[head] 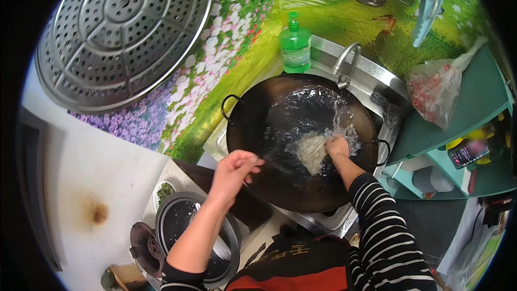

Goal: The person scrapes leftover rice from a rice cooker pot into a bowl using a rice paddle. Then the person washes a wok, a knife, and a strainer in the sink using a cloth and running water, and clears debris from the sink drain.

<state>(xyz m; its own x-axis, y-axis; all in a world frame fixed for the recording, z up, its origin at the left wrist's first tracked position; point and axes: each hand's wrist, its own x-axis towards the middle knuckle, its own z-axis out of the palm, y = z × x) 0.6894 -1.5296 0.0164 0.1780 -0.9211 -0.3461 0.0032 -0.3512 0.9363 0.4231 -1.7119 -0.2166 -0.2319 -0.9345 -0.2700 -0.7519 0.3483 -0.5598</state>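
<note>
A large dark wok with two loop handles rests over a stainless steel sink, holding water. My right hand is partly in the water, its fingers closed on a pale cloth that spreads to the left. A stream from the curved metal faucet falls into the wok beside that hand. My left hand hovers over the wok's lower left rim with its fingers curled; nothing shows in it.
A green pump bottle stands behind the wok. At the lower left are a black pot with a white utensil and a small dish of greens. A steel scrubber lies on the right sink edge, near a green shelf.
</note>
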